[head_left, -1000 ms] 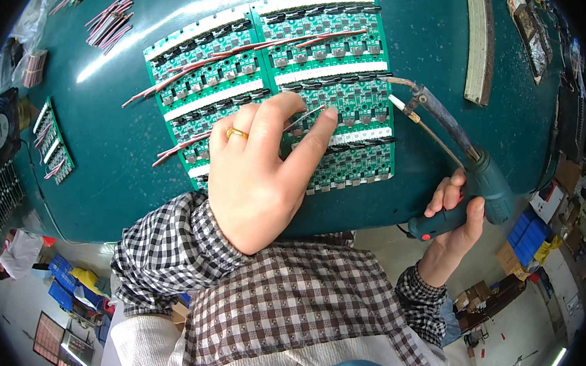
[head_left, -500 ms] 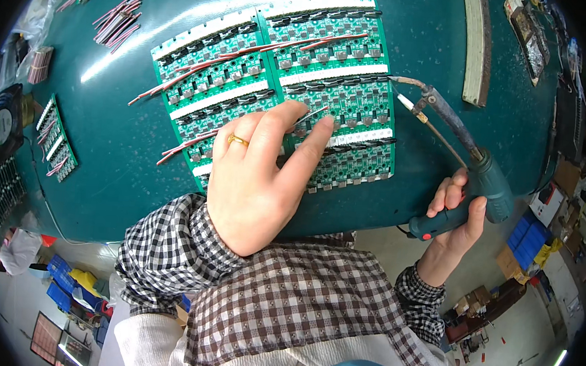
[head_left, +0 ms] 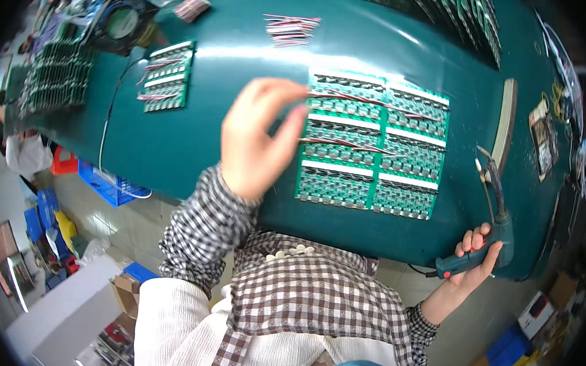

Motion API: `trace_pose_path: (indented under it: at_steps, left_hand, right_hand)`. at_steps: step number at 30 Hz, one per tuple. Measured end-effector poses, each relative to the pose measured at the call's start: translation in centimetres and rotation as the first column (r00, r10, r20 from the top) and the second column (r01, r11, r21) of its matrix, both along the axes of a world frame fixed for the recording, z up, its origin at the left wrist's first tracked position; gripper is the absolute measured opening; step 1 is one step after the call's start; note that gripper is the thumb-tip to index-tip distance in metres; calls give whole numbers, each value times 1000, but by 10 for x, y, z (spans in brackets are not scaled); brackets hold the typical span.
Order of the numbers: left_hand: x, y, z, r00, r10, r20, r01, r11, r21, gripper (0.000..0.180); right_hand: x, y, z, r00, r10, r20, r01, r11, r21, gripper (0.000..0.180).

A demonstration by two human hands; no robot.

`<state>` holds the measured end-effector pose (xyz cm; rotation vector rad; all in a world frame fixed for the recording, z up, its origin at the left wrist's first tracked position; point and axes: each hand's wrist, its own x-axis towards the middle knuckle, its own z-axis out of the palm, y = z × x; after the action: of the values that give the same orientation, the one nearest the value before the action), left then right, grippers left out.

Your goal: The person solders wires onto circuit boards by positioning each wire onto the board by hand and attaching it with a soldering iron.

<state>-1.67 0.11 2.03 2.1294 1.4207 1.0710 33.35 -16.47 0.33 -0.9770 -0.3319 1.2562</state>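
Green circuit-board panel [head_left: 375, 144]: a grid of small boards in two columns, white strips between rows, thin red and pale wires lying across the upper rows. It lies flat on the teal table [head_left: 194, 142], at about 1 o'clock from picture centre.

Left hand [head_left: 255, 139]: raised above the table just at the panel's 9 o'clock edge, fingers loosely spread, clamped on nothing visible. Motion blur hides the fingertips; contact with the panel cannot be told.

Right hand [head_left: 472, 258]: at 4 o'clock, off the table edge, fingers wrapped tight round the teal grip of a soldering gun [head_left: 491, 217]. Its tip points toward 12 o'clock, clear of the panel.

Smaller board panel [head_left: 168, 77] at 10 o'clock; detail too small.
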Motion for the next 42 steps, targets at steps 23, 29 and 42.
trace_pose_path:
  at_steps: [23,29,42]
  left_hand:
    - [88,-69,116,-387,-385,838,898,47,437,23]
    - [139,-87,154,-635,-320,703,772,-294,563,27]
    - [101,-106,153,-101,-490,866,995,-67,78,36]
  right_hand:
    - [-8,23,-21,993,-116,4,116,991,-60,32]
    - [0,4,-12,980,-198,-28,200,979,44,29]
    - [-10,2,-20,972,-236,-8,236,963,127,31]
